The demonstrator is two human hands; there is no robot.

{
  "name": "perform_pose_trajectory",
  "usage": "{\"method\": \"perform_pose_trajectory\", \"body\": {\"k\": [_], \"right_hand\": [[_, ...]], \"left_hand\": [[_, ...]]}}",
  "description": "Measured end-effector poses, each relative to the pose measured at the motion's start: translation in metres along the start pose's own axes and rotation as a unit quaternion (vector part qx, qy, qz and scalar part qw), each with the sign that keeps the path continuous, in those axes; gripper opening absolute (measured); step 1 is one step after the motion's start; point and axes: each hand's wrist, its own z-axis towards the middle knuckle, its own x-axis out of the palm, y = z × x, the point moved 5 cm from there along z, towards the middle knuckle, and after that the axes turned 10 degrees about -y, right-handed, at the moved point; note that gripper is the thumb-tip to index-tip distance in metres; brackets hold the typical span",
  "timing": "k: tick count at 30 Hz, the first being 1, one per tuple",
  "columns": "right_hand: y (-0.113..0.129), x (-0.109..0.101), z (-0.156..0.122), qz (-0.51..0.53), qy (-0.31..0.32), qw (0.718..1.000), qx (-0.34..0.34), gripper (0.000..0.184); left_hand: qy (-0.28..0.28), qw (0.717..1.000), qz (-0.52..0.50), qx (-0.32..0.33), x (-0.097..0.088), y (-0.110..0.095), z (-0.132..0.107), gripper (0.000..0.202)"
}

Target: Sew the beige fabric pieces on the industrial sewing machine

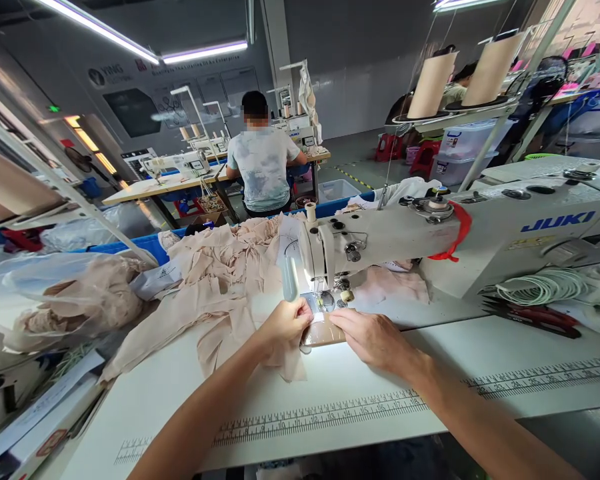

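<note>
My left hand (286,325) is closed in a pinch on a beige fabric piece (325,333), just left of the needle of the white Juki sewing machine (480,233). My right hand (373,337) lies flat with fingers stretched out on the same fabric piece, pressing it to the machine bed in front of the presser foot (325,300). The machine lamp lights the fabric under the needle. More beige fabric trails off to the left under my left wrist.
A heap of beige fabric pieces (220,267) covers the table's far left. A plastic bag of fabric (75,300) lies at the left edge. Red-handled scissors (540,317) and a white cord coil (540,288) rest by the machine. Another person (263,160) sits at a far table.
</note>
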Motion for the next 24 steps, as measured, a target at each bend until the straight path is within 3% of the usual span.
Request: {"method": "perform_pose_trajectory", "body": {"k": [11,20,24], "right_hand": [[0.003,0.004,0.003,0.017,0.04,0.999,0.004,0.044],[0.008,0.014,0.009,-0.063,0.074,0.995,0.008,0.05],[0.011,0.018,0.009,-0.093,0.082,0.992,-0.008,0.051]], "left_hand": [[-0.005,1.0,0.015,0.0,0.002,0.001,0.002,0.008],[0.003,1.0,0.031,-0.001,0.001,-0.001,0.003,0.008],[-0.022,0.993,0.116,0.03,-0.005,-0.01,-0.002,0.007]]}}
